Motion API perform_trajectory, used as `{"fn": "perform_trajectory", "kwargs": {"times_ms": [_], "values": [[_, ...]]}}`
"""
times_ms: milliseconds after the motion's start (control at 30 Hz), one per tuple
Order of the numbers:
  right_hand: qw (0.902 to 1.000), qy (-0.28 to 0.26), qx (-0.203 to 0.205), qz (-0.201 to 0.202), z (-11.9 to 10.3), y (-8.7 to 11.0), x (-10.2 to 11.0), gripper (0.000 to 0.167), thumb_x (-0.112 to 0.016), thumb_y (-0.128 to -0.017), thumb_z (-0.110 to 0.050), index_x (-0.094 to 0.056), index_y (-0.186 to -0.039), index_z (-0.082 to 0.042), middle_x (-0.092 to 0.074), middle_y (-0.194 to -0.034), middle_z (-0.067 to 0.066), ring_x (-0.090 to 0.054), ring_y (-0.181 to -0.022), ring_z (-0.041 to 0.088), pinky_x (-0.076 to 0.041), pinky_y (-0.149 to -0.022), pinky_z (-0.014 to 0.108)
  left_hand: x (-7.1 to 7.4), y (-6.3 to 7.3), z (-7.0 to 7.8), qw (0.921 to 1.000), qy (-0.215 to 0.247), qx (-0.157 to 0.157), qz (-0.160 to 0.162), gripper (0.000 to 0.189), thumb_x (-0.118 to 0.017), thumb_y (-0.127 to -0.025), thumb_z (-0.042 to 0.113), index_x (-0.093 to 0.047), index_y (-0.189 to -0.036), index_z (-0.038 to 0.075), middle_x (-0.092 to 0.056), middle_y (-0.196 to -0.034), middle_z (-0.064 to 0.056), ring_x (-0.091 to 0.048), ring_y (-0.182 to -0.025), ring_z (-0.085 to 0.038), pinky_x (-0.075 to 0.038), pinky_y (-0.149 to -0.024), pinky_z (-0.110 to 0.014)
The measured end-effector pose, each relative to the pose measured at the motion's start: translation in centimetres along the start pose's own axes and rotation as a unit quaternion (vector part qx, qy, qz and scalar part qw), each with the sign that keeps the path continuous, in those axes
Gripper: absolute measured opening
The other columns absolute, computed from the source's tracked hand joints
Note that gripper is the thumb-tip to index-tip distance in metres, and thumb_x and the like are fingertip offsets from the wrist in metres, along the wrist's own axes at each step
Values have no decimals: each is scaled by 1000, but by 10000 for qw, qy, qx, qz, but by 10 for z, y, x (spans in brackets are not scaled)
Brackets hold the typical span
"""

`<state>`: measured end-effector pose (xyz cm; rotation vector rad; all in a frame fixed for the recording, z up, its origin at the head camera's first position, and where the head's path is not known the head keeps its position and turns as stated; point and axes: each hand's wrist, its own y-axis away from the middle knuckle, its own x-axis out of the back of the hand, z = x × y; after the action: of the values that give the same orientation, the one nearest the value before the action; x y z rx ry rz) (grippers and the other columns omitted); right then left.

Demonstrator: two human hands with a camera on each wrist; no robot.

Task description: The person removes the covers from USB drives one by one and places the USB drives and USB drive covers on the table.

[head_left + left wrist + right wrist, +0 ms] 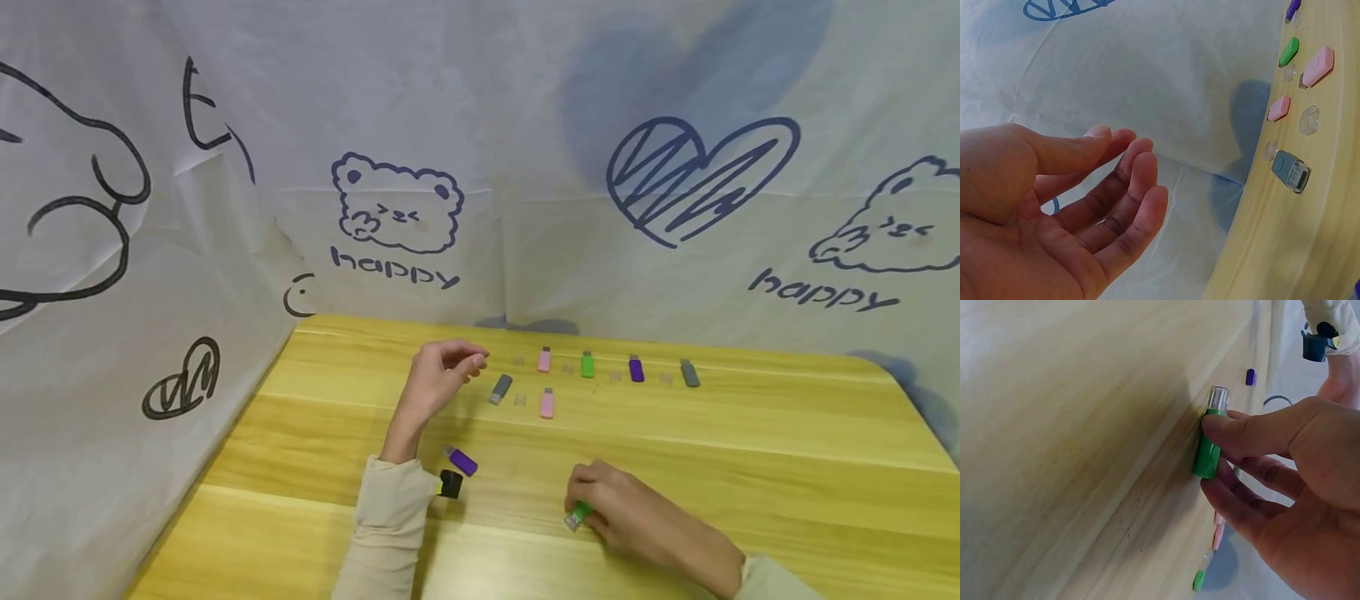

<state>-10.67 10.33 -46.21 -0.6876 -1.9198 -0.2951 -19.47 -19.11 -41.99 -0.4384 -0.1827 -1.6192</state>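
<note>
While the right hand (621,506) pinches a green USB stick (1209,450) well in from the far edge of the worktop (750,458), the left hand (437,377), loosely curved, hovers near a grey USB stick (502,387).

**Wood-grain tabletop (765,450), two loose rows**

Along the far edge: pink stick (543,361), green stick (588,365), purple stick (636,368), grey stick (690,374), clear pieces (615,376) between them. Just nearer: slanted grey stick (501,388), single clear piece (521,400), second pink stick (547,405). Closer still, another purple stick (463,462).
</note>
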Motion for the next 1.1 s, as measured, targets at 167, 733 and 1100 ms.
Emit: {"fn": "perform_trajectory", "kwargs": {"times_ms": [167, 733, 1100], "values": [[9999, -6, -88, -121, -1, -1, 3, 22, -81, -84, 3, -72, -93, -15, -66, -96, -10, -60, -90, 5, -57, -78, 23, -2, -1, 1, 10000, 1, -21, -31, 15, -64, -101, 3, -76, -108, -1, -75, -98, -14, -71, -91, -36, -61, -79, -39], [9936, -952, -610, 67, -2, 3, 15, 20, -79, -88, -1, -70, -95, -17, -65, -95, -12, -64, -89, 2, -58, -76, 21, -8, 0, 6, 9997, 130, 17, -218, 13, -69, -98, 5, -77, -109, 2, -76, -102, -11, -71, -96, -39, -60, -82, -40], [9806, -1259, -849, 1239, -5, -14, 35, 22, -78, -89, 3, -71, -99, -16, -69, -96, -9, -65, -84, 5, -58, -73, 22, -10, 0, 10, 9996, 171, 16, -217, 13, -68, -99, 5, -77, -108, 3, -77, -101, -12, -71, -86, -20, -59, -85, -48]]}}
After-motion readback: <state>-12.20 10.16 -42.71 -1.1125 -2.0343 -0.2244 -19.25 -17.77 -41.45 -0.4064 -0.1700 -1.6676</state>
